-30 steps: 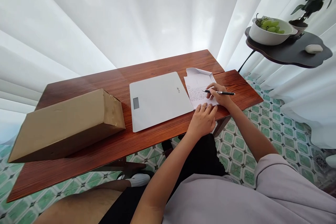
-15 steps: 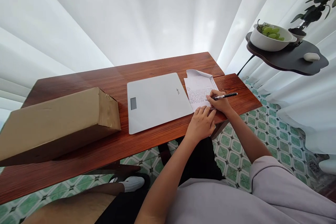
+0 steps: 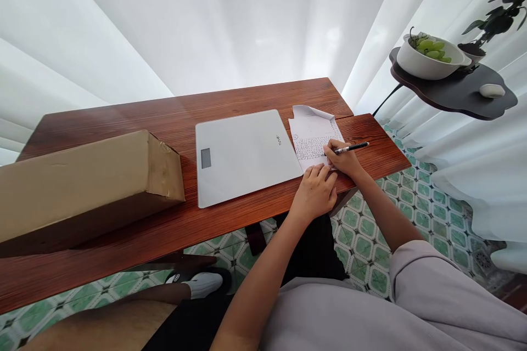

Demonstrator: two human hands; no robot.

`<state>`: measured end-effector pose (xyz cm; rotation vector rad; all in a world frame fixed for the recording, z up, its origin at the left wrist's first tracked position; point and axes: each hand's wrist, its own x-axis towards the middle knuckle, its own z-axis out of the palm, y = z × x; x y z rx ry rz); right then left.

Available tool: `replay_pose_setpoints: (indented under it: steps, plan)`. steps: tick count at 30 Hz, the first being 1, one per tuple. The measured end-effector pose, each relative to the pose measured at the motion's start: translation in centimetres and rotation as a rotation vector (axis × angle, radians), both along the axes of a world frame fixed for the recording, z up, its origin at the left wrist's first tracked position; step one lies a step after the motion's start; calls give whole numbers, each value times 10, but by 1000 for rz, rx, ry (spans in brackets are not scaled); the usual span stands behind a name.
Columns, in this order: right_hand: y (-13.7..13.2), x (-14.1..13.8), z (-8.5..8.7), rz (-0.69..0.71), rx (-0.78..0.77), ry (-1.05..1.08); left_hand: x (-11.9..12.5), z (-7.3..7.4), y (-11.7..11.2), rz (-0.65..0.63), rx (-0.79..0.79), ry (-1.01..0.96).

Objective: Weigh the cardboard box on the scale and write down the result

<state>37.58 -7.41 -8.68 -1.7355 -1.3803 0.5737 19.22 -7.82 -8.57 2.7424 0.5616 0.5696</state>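
My right hand [image 3: 342, 159] grips a black-and-white pen [image 3: 354, 147], its tip end down at the lower written lines of a sheet of paper [image 3: 310, 142]. Rows of small handwriting cover the lower part of the page, and the top edge is folded or curled over. My left hand [image 3: 313, 193] lies flat with fingers stretched at the paper's bottom edge, beside the right hand. Just left of the page rests a flat white digital scale [image 3: 245, 156] with a small grey display; its corner comes close to my left fingers.
A long cardboard box [image 3: 90, 186] occupies the left of the wooden table [image 3: 230, 100]. At the upper right, a dark side table [image 3: 444, 96] holds a white bowl [image 3: 428, 66] of green grapes, a potted plant [image 3: 494, 22] and a white mouse-shaped object [image 3: 492, 91]. White curtains hang behind.
The view has shifted slightly, so the box and scale appear a little further left. The pen has tilted slightly in my right hand; my left hand stays at the paper's edge.
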Motion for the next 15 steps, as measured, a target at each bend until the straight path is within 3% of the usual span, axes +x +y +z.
replay_pose_setpoints:
  steps: [15]
  plan:
    - [2, -1, 0, 8, -16, 36, 0, -3, 0, 12, 16, -17]
